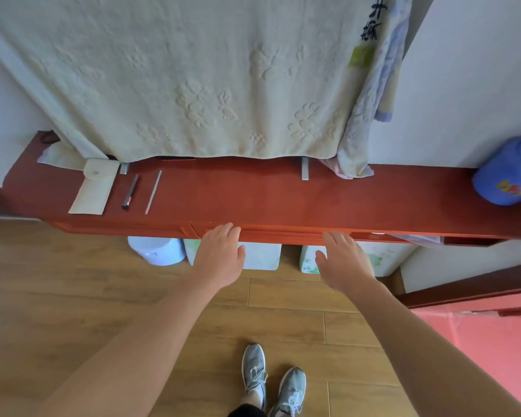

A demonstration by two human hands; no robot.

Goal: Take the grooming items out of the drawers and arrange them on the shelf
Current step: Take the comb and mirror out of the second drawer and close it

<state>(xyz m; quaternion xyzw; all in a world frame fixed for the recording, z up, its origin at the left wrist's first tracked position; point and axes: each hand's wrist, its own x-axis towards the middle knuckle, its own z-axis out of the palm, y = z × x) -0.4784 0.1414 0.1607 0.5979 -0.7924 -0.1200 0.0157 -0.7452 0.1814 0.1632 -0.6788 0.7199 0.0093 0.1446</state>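
Grey shoes [272,382] stand below both hands: left hand [220,257] and right hand [345,260], released and flat against the drawer front [283,234]. Risk: pinched fingertips. Pouch [94,188], pencil [130,192] and file [153,192] lie on the shelf [283,194], left of this drawer.

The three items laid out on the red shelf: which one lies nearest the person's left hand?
The thin silver stick, rightmost of the three. The dark pen and cream pouch lie farther from the left hand.
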